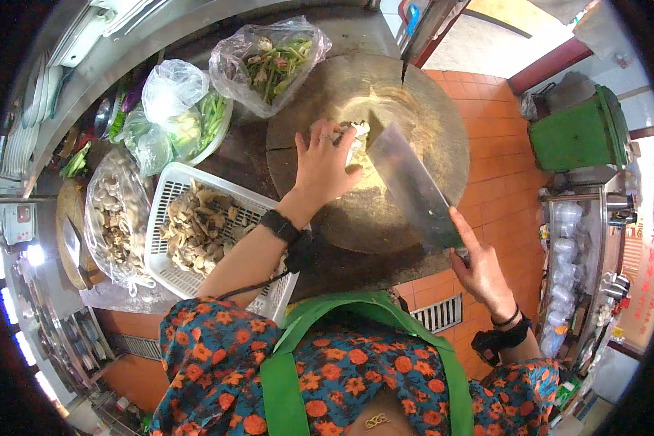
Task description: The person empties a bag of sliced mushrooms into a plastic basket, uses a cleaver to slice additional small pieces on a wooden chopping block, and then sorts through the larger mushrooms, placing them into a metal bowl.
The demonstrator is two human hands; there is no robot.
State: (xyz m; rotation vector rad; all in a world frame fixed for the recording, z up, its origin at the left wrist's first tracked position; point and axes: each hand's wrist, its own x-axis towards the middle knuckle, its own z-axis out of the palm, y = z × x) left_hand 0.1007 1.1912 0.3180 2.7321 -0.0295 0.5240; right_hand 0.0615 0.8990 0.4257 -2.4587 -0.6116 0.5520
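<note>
My right hand grips the handle of a broad cleaver, its blade slanting up and left over a round wooden chopping block. My left hand rests on the block with its fingers spread over a small pile of pale mushroom pieces; the palm and fingers hide part of the pile. The blade stands just right of the pieces, apart from my fingers. Beneath my left forearm is a white plastic basket holding oyster mushrooms.
A plastic bag of cut greens touches the block's far left edge. Further left are bagged green vegetables and a bag of mushrooms. A green bin stands on the tiled floor at right. Cracks split the block's rim.
</note>
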